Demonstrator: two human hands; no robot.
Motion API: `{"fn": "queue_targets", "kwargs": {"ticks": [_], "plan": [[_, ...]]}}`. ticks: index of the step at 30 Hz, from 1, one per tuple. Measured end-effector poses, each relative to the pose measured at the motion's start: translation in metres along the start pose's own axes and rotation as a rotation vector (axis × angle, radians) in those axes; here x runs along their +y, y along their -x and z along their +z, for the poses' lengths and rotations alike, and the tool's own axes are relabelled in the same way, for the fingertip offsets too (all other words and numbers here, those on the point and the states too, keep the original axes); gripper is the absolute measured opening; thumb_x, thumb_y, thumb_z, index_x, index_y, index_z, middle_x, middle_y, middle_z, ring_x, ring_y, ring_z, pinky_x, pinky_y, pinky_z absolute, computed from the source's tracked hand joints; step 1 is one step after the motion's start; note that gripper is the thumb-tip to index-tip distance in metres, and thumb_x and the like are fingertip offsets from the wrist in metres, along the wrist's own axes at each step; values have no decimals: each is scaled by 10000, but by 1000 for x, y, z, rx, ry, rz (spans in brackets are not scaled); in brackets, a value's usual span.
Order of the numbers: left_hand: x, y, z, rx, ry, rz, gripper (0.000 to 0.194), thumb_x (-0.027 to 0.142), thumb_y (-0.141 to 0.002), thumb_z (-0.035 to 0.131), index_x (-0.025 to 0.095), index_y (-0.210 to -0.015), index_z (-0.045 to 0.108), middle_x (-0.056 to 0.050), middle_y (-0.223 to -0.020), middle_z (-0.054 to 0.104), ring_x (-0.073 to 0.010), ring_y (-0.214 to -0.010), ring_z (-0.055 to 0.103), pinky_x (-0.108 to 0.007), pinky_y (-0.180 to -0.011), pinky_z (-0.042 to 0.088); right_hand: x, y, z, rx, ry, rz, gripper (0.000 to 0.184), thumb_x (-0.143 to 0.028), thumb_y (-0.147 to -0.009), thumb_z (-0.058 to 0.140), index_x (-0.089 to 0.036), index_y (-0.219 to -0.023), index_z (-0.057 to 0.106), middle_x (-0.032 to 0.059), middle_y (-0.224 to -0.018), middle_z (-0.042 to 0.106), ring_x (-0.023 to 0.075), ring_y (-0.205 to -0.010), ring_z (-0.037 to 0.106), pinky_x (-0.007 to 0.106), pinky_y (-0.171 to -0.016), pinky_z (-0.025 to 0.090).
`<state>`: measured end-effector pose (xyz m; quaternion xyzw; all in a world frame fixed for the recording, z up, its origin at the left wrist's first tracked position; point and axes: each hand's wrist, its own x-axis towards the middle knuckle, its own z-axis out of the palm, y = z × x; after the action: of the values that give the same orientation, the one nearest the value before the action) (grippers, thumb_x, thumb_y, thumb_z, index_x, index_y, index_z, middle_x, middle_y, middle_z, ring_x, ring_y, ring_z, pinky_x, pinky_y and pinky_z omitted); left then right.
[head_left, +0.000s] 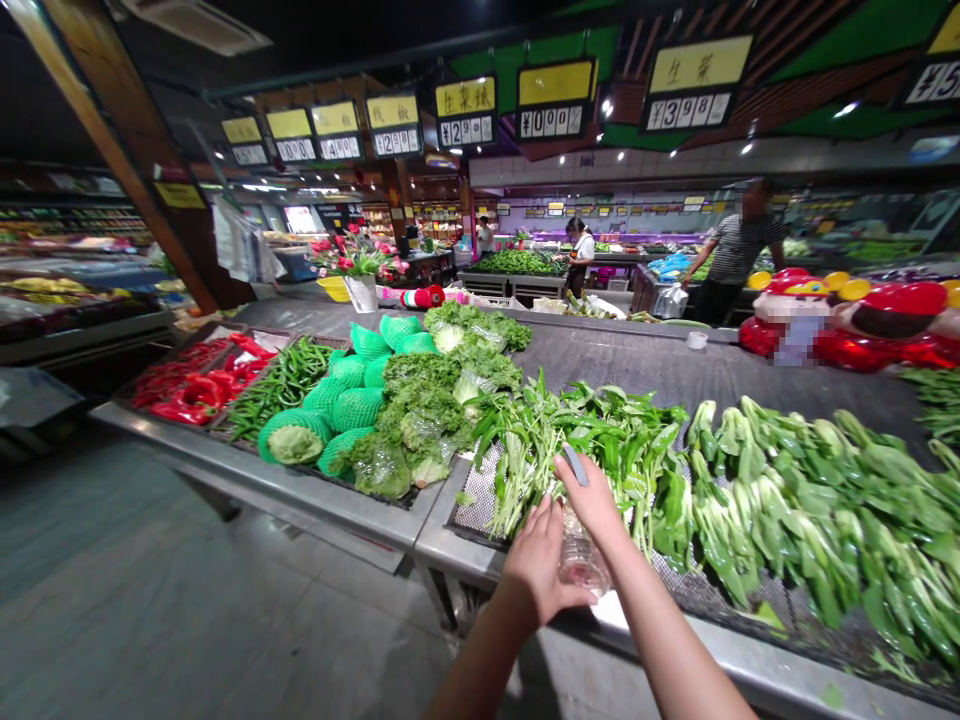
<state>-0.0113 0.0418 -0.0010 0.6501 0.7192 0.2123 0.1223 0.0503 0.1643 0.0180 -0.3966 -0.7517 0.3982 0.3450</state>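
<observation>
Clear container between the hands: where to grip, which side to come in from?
I'd take the clear container by its round side wall, closing from left and right. The wall looks ribbed, which should help against slipping. The left hand cups its left side; the right hand covers the far end, so I can't judge a grip there.

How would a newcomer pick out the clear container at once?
Find the metal counter loaded with vegetables, then the long-stemmed greens near its middle. The clear container is at their near side, between the left hand and right hand. It is see-through, unlike the leafy bunches beside it.
</observation>
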Motion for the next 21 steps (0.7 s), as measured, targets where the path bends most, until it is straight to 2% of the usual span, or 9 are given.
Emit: {"fn": "queue_targets", "kwargs": {"ticks": [7,10,15,21], "plan": [[-10,4,-4,-33,-25,-44,1153,424,-476,829,30,-1358,201,-209,-1428,226,-298,-1339,151,-434,-1107,201,6,1,19,38,52,-1,473,-588,-818,336,-199,-732,590,55,-707,625,198,-633,577,307,-609,421],[-15,8,-2,-27,-19,-40,1127,418,-488,824,64,-1360,205,-192,-1433,229,-295,-1339,153,-444,-1101,213,9,4,25,45,72,9,482,-595,-821,321,-202,-754,593,56,-722,629,201,-645,583,311,-620,425],[-16,12,-4,13,2,-34,1070,448,-529,796,84,-1350,214,-202,-1417,267,-296,-1334,173,-450,-1090,236,1,2,26,13,35,-16,474,-578,-811,366,-186,-948,596,75,-839,647,219,-759,603,317,-660,437],[-17,19,-3,82,20,-24,1093,460,-513,803,123,-1352,189,-201,-1404,298,-313,-1324,204,-476,-1076,255,-5,6,30,-21,53,-36,455,-567,-827,345,-191,-813,600,62,-761,635,208,-694,591,319,-646,435]]}}
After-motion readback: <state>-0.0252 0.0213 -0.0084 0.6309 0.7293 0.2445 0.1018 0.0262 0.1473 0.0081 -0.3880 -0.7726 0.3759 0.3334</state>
